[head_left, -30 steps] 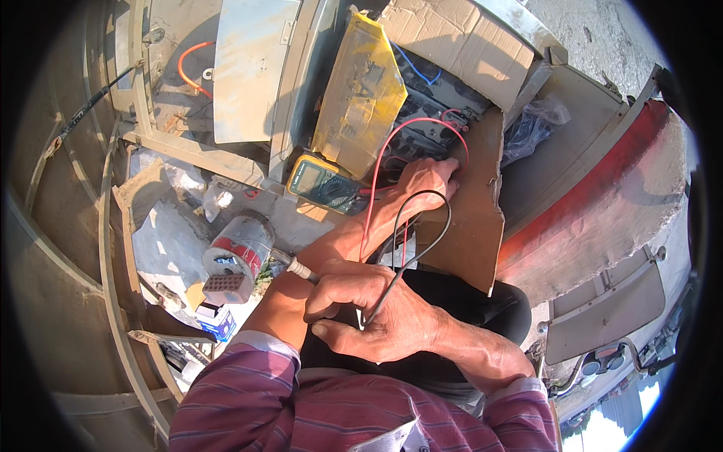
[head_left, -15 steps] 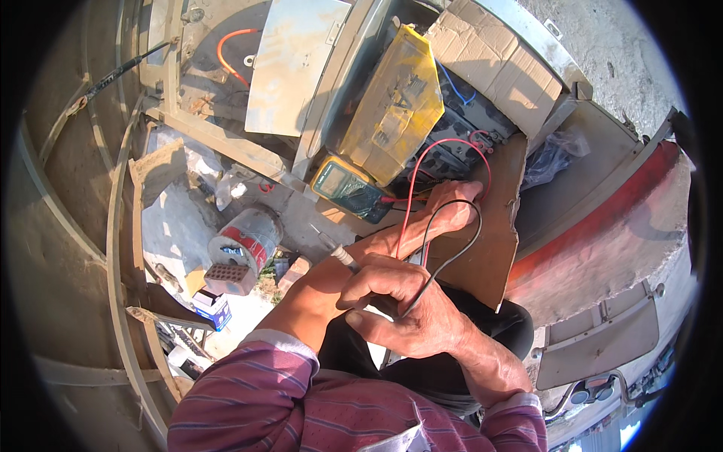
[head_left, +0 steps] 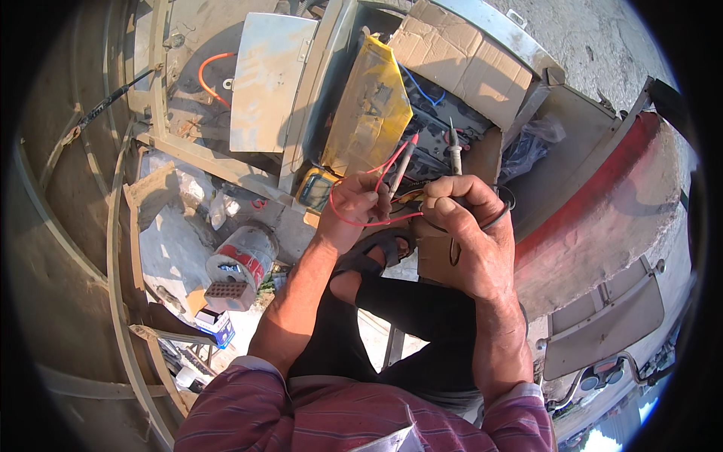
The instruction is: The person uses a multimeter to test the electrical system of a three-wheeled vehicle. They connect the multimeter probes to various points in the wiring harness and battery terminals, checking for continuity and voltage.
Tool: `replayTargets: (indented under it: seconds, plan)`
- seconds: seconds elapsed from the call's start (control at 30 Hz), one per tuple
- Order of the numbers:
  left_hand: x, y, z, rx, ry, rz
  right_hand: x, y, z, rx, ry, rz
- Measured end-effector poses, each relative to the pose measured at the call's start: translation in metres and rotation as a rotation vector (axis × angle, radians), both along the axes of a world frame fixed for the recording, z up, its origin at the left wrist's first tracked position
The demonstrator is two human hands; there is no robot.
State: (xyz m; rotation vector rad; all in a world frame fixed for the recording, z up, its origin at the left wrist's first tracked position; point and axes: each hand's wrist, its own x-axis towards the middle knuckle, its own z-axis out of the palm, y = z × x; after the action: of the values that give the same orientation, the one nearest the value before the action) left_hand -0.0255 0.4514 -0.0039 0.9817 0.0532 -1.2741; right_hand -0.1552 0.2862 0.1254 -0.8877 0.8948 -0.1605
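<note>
- I had my left grip [head_left: 352, 209] closed on the red-ended probe [head_left: 403, 169], which slanted up and rightward.
- My right grip [head_left: 474, 232] was closed on the grey probe [head_left: 456, 155], its pointed end upward, the black lead [head_left: 506, 209] looping beside that grip.
- The red lead [head_left: 399, 220] curved between both grips.
- Past the left grip lay the yellow-edged multimeter [head_left: 314, 189], partly hidden, near the yellow panel [head_left: 369, 109].

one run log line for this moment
left hand: holding red lead | right hand: holding grey probe, tip up | yellow multimeter: partly behind left hand
</note>
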Motion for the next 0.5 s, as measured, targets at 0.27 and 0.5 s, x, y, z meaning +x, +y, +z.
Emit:
replayTargets:
  seconds: [0.27,0.5]
  plan:
    - [0.005,0.098,0.035,0.037,0.017,-0.26,-0.001,-0.018,0.003,-0.184,0.223,0.192]
    - [0.027,0.104,0.064,-0.38,0.211,0.134,0.009,0.013,-0.019,-0.285,0.045,0.659]
